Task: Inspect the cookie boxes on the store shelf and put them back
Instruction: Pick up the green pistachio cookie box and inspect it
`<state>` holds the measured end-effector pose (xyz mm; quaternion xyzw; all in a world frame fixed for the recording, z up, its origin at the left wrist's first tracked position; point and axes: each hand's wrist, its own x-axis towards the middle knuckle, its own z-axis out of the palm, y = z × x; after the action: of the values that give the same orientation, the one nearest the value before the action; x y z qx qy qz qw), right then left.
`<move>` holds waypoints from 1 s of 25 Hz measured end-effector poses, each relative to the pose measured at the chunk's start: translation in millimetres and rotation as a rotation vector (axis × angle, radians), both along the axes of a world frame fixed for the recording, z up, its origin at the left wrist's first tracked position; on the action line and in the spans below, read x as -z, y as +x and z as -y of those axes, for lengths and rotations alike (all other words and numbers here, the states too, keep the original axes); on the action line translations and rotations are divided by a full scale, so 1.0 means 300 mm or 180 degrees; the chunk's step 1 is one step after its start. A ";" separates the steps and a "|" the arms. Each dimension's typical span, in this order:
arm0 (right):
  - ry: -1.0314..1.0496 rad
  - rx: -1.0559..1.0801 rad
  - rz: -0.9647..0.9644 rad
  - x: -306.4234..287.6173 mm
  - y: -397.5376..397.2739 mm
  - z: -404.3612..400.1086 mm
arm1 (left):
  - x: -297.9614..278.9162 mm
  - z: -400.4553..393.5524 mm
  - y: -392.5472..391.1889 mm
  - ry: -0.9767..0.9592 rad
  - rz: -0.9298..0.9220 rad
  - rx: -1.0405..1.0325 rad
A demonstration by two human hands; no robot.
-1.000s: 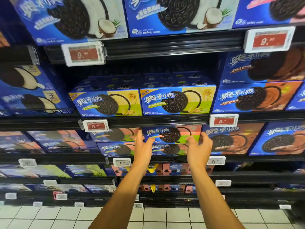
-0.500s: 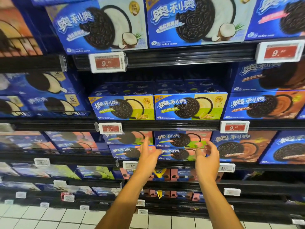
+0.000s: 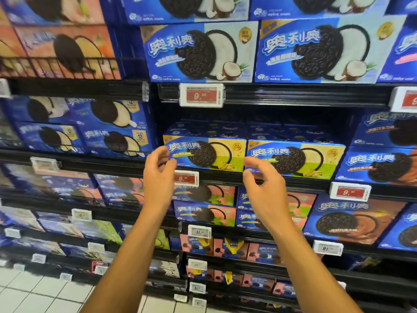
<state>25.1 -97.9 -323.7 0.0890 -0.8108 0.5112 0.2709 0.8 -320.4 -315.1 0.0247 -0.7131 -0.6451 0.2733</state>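
While reaching, left hand (image 3: 159, 177) and right hand (image 3: 262, 190) empty, fingers curled apart, flanking yellow-green box (image 3: 205, 154) at shelf (image 3: 293, 180) front edge. Next: grasp both ends, lift out.

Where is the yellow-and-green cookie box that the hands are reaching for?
The yellow-and-green cookie box sits mid-frame on the middle shelf, left of its twin, between the left hand and right hand.

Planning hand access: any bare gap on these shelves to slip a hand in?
One gap: the dark space above the yellow-green boxes, under the shelf rail holding the red price tag. Elsewhere boxes sit edge to edge. Left hand and right hand hover empty at that row.
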 end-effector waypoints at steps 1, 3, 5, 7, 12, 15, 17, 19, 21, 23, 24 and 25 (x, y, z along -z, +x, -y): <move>0.0417 0.0185 -0.0388 -0.040 -0.029 0.018 | -0.033 0.020 -0.032 -0.0145 -0.0043 -0.0084; 0.1241 0.0602 -0.0779 -0.107 -0.092 0.038 | -0.080 0.049 -0.093 -0.0428 0.0057 -0.0071; 0.1854 0.0883 -0.0695 -0.143 -0.144 0.041 | -0.098 0.070 -0.145 -0.0517 0.0325 0.0098; 0.2433 0.1016 -0.0621 -0.142 -0.183 0.028 | -0.092 0.083 -0.176 -0.0441 0.0599 0.0266; 0.2861 0.1220 -0.0377 -0.109 -0.226 0.035 | -0.072 0.105 -0.205 -0.0538 0.0847 0.0595; 0.2716 0.1332 -0.0485 -0.095 -0.233 0.041 | -0.076 0.109 -0.189 -0.0391 0.0785 0.0759; 0.2522 0.1316 -0.0570 -0.089 -0.235 0.038 | -0.074 0.122 -0.175 -0.0258 0.0642 0.0779; 0.2264 0.1234 -0.0666 -0.085 -0.227 0.032 | -0.071 0.141 -0.155 -0.0136 0.0340 0.0770; 0.1998 0.1139 -0.0759 -0.092 -0.215 0.032 | -0.079 0.157 -0.138 0.0049 -0.0004 0.0757; 0.1574 0.0943 -0.0793 -0.107 -0.195 0.039 | -0.090 0.166 -0.112 0.0239 -0.0348 0.0779; 0.1347 0.0810 -0.0752 -0.113 -0.182 0.043 | -0.094 0.170 -0.099 0.0323 -0.0466 0.0803; 0.1166 0.0668 -0.0714 -0.118 -0.167 0.045 | -0.095 0.174 -0.090 0.0395 -0.0542 0.0827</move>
<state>-25.0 -111.3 -288.4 0.1082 -0.8596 0.3116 0.3903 -26.1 -372.6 -286.6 -0.1056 -0.6433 -0.7176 0.2450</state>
